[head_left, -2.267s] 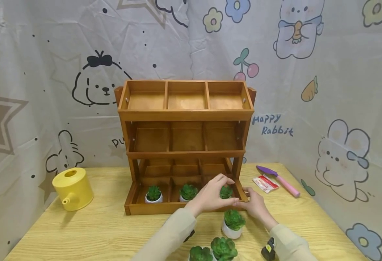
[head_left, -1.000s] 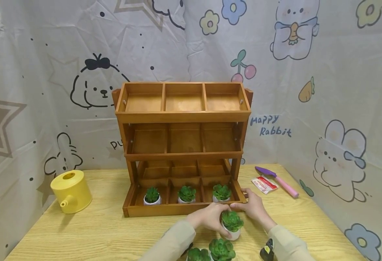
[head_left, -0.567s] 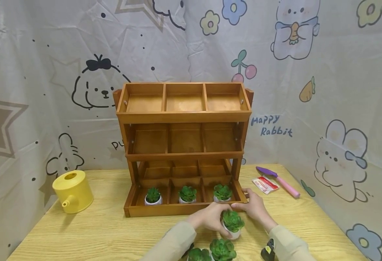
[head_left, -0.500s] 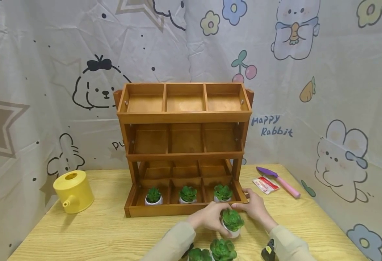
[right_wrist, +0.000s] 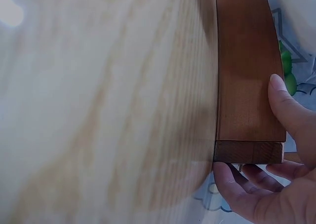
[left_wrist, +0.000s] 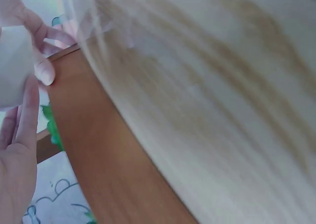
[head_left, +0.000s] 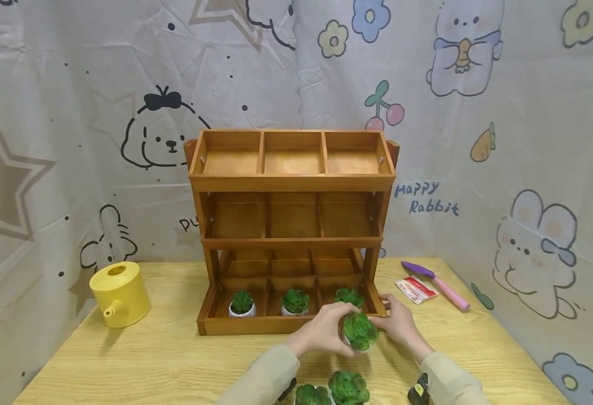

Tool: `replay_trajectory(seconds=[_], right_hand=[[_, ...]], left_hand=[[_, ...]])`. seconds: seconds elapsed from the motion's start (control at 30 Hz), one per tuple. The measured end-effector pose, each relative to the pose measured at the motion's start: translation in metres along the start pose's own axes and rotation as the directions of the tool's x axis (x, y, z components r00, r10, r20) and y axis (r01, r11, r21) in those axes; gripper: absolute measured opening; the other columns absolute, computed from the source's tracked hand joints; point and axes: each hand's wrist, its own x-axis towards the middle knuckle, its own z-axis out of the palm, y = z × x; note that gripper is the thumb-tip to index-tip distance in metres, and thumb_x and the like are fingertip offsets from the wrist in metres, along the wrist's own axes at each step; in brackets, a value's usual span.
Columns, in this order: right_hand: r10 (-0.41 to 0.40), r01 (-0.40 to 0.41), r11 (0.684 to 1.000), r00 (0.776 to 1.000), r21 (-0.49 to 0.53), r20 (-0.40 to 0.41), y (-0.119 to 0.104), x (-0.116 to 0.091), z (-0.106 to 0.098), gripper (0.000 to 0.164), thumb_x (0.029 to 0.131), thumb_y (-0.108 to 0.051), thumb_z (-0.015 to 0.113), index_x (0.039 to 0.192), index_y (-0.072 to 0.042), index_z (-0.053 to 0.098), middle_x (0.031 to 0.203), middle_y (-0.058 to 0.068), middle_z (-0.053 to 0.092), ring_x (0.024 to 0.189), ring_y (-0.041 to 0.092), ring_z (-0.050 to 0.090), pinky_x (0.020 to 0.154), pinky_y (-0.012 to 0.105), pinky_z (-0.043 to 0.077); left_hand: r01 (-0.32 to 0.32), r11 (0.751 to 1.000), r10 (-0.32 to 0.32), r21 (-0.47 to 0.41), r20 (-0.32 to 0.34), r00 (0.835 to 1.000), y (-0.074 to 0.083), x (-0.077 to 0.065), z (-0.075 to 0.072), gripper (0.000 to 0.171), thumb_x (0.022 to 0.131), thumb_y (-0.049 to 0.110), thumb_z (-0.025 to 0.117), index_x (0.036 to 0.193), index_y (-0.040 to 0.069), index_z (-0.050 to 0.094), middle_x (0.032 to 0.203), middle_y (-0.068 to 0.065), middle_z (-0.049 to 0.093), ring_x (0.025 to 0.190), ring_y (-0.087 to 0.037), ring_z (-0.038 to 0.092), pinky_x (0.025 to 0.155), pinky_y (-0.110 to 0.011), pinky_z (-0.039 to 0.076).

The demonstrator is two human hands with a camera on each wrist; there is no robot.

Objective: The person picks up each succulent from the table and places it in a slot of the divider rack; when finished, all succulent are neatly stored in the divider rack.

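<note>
My left hand (head_left: 321, 332) grips a potted succulent (head_left: 360, 332) by its white pot (left_wrist: 15, 68), thumb and fingers on either side. The plant is raised in front of the lower right corner of a three-tier wooden shelf (head_left: 291, 181). At that corner my right hand (head_left: 401, 322) holds the bottom tray (right_wrist: 249, 66), its thumb at the front board's edge and its fingers curled at the end. Three potted succulents stand in the bottom tray's front compartments: a left one (head_left: 242, 302), a middle one (head_left: 295, 301), and a right one (head_left: 349, 298), partly hidden by my left hand.
Two more succulents, one (head_left: 348, 387) beside another (head_left: 312, 395), stand at the near table edge. A yellow watering can (head_left: 120, 294) is at left. A red-white packet (head_left: 416, 289) and a purple trowel with pink handle (head_left: 435, 284) lie at right. Patterned cloth hangs behind.
My left hand left the right compartment's plant, took hold of the succulent on the table and has lifted it toward the shelf. My right hand has stayed at the tray's corner.
</note>
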Motion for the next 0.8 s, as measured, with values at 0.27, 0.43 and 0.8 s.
replay_trajectory(seconds=[0.27, 0.43, 0.8], right_hand=[[0.005, -0.005, 1.0, 1.0, 0.016, 0.001, -0.001, 0.0, 0.001, 0.074, 0.072, -0.028, 0.083, 0.127, 0.008, 0.049, 0.11, 0.031, 0.062, 0.101, 0.044, 0.06, 0.088, 0.053, 0.048], [0.021, -0.022, 0.999, 1.0, 0.029, 0.008, -0.001, -0.001, 0.001, 0.078, 0.071, -0.032, 0.084, 0.128, 0.008, 0.048, 0.116, 0.031, 0.06, 0.106, 0.044, 0.058, 0.09, 0.054, 0.047], [0.028, -0.028, 0.999, 0.999, 0.032, 0.021, -0.003, -0.001, 0.0, 0.081, 0.071, -0.033, 0.084, 0.13, 0.009, 0.047, 0.116, 0.031, 0.06, 0.106, 0.044, 0.057, 0.089, 0.054, 0.047]], left_hand=[[0.025, 0.999, -0.016, 0.045, -0.183, 0.983, 0.006, -0.012, -0.015, 0.064, 0.069, 0.021, 0.086, 0.124, 0.011, 0.054, 0.113, -0.004, 0.059, 0.1, -0.014, 0.057, 0.081, -0.018, 0.05], [0.052, 0.998, -0.039, 0.031, -0.313, 0.949, 0.004, -0.025, -0.025, 0.066, 0.067, 0.016, 0.087, 0.124, 0.01, 0.054, 0.112, -0.006, 0.057, 0.098, -0.018, 0.057, 0.072, -0.017, 0.052], [0.111, 0.993, -0.064, 0.036, -0.63, 0.774, -0.009, -0.038, -0.07, 0.066, 0.059, 0.01, 0.089, 0.118, 0.009, 0.058, 0.107, -0.009, 0.06, 0.097, -0.022, 0.06, 0.066, -0.026, 0.056]])
